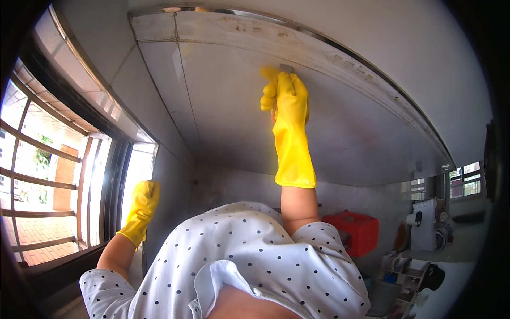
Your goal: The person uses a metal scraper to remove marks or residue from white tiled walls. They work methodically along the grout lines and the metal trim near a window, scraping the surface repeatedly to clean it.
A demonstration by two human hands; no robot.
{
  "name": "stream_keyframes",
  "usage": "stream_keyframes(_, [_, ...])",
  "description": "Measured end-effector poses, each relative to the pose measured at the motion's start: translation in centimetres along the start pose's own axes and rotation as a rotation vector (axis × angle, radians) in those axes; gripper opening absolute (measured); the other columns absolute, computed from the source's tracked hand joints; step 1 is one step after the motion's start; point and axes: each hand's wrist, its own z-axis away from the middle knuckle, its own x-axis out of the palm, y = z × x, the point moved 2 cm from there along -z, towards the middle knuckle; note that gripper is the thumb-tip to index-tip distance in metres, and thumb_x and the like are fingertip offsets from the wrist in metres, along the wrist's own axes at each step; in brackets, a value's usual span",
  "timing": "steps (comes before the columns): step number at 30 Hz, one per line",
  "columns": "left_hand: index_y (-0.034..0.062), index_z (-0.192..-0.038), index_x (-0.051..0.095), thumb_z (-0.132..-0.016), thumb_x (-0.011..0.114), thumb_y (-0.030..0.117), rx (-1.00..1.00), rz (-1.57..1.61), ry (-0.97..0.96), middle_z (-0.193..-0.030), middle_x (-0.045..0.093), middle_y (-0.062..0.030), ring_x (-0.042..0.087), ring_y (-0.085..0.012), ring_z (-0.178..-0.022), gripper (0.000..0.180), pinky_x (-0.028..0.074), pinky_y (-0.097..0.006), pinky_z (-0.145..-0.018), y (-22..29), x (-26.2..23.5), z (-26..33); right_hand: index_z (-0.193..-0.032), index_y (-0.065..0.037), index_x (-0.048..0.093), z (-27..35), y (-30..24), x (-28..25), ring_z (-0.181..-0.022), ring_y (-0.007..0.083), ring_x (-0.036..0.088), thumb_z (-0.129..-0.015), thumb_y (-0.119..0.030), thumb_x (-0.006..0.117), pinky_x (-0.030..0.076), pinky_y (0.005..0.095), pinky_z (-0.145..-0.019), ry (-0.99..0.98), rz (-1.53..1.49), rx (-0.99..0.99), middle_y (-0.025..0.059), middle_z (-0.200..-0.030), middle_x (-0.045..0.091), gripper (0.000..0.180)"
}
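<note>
My right hand [291, 101], in a yellow rubber glove, is raised and closed round what looks like a small scraper. Only the scraper's grey flat end [287, 68] shows past the fingers, touching or very close to a pale glossy panel [228, 101]. The glove's reflection shows beside it in the panel. Just beyond lies a dirty, stained strip [239, 29] along the panel's edge. At the left, by the window, my left hand [142, 199] wears the same kind of glove. Its fingers are curled closed, and whatever they may hold is hidden.
A barred window [48, 181] with a dark frame fills the left side. Tiled wall [111, 58] meets the panel there. To the lower right are a red container [357, 234] and a rack [409, 274] with assorted items.
</note>
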Motion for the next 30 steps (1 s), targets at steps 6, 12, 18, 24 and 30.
stream_keyframes(6, [0.0057, -0.069, 0.052, -0.091, 0.066, 0.016, -0.024, -0.009, -0.037, -0.066, 0.053, -0.0194, 0.053, -0.0405, -0.063, 0.029, 0.039, -0.047, -0.058, -0.5, 0.2, 0.0, -0.1, -0.003, 0.068, -0.3, 0.3, 0.1, -0.05, 0.013, 0.057, -0.108, -0.027, 0.041, 0.044, 0.0263, -0.045, -0.017, -0.016, -0.105, 0.0059, -0.07, 0.065, 0.037])
stream_keyframes(12, [0.0043, -0.071, 0.052, -0.092, 0.068, 0.01, 0.013, -0.012, -0.003, -0.065, 0.052, -0.0153, 0.051, -0.034, -0.06, 0.027, 0.038, -0.043, -0.056, 0.0, -0.1, 0.1, -0.1, -0.003, 0.068, 0.0, 0.3, 0.5, -0.05, 0.0133, 0.058, -0.108, -0.028, 0.04, 0.045, 0.0265, -0.046, 0.032, 0.022, -0.116, 0.0055, -0.069, 0.065, 0.038])
stream_keyframes(18, [0.0044, -0.071, 0.052, -0.091, 0.069, 0.01, -0.04, -0.007, -0.077, -0.066, 0.052, -0.0155, 0.051, -0.0338, -0.061, 0.027, 0.039, -0.042, -0.057, 0.4, -0.1, -0.2, -0.1, -0.003, 0.067, -0.4, 0.5, 0.2, -0.051, 0.0131, 0.058, -0.108, -0.028, 0.04, 0.046, 0.0267, -0.048, 0.044, 0.03, -0.152, 0.0057, -0.07, 0.066, 0.038])
stream_keyframes(24, [0.0043, -0.071, 0.052, -0.092, 0.068, 0.011, 0.007, 0.025, -0.034, -0.066, 0.052, -0.0148, 0.05, -0.0337, -0.061, 0.027, 0.038, -0.042, -0.057, 0.3, -0.1, -0.1, -0.1, -0.002, 0.067, 0.1, -0.1, 0.5, -0.051, 0.0136, 0.058, -0.107, -0.026, 0.042, 0.048, 0.0272, -0.051, 0.064, 0.053, -0.14, 0.0063, -0.07, 0.066, 0.035])
stream_keyframes(30, [0.004, -0.072, 0.053, -0.092, 0.069, 0.012, -0.06, 0.014, -0.081, -0.067, 0.053, -0.0145, 0.05, -0.033, -0.061, 0.026, 0.039, -0.042, -0.057, 0.2, -0.1, -0.1, -0.101, -0.002, 0.067, 0.2, 0.1, -0.1, -0.051, 0.0143, 0.058, -0.108, -0.027, 0.043, 0.048, 0.0279, -0.051, 0.052, 0.102, -0.118, 0.0066, -0.069, 0.065, 0.036])
